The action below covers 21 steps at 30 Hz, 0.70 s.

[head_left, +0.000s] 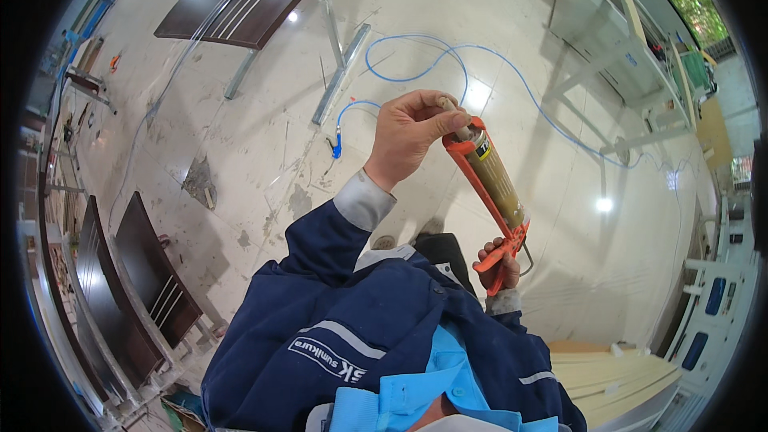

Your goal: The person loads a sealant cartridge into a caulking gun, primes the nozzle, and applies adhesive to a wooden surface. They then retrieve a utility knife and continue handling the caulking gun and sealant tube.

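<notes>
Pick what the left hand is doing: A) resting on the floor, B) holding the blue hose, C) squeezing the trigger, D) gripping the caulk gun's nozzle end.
D: the left hand closes around the nozzle end of the orange caulk gun, while the right hand holds the trigger handle; the blue hose lies untouched on the floor.

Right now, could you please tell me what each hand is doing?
Left hand: closed around the nozzle end of the orange caulking gun.
Right hand: closed on the gun's handle and trigger.
</notes>
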Motion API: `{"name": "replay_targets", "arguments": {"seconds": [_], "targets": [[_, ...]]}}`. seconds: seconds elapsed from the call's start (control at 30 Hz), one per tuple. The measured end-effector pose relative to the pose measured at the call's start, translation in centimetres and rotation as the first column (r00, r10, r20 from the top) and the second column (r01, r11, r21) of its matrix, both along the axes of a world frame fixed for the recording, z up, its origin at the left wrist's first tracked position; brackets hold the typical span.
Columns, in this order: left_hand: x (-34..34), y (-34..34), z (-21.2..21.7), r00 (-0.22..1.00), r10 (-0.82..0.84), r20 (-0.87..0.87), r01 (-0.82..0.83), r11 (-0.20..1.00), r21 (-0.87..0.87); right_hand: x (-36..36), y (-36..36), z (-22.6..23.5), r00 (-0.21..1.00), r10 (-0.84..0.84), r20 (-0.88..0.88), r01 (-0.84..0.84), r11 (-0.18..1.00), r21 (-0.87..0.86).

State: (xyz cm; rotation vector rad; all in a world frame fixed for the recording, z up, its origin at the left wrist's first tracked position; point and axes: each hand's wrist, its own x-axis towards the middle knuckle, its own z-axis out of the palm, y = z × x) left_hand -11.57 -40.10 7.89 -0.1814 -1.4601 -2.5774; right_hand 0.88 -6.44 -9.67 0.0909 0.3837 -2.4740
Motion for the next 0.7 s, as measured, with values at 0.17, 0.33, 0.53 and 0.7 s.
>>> {"name": "replay_targets", "arguments": {"seconds": [0.17,0.33,0.53,0.7], "targets": [[-11.3,0.4,0.7,0.984,0.174,-0.032,-0.175,0.984,-0.043,-14.5,-0.5,-1.3,0.998,0.068,0.013,-0.067,0.997,-0.041],[-22.2,1.0,2.7,0.897,0.435,-0.078,-0.429,0.815,-0.390,-29.0,0.2,0.0,0.992,0.113,0.047,-0.109,0.991,-0.082],[-29.1,-5.4,2.8,0.908,0.304,-0.286,-0.384,0.336,-0.860,-40.8,0.4,1.9,0.994,0.045,0.098,-0.043,0.999,-0.017],[-32.4,-9.5,-0.2,0.937,0.272,-0.220,-0.290,0.250,-0.924,-49.4,-0.1,2.0,0.928,0.349,0.133,-0.357,0.934,0.038]]}}
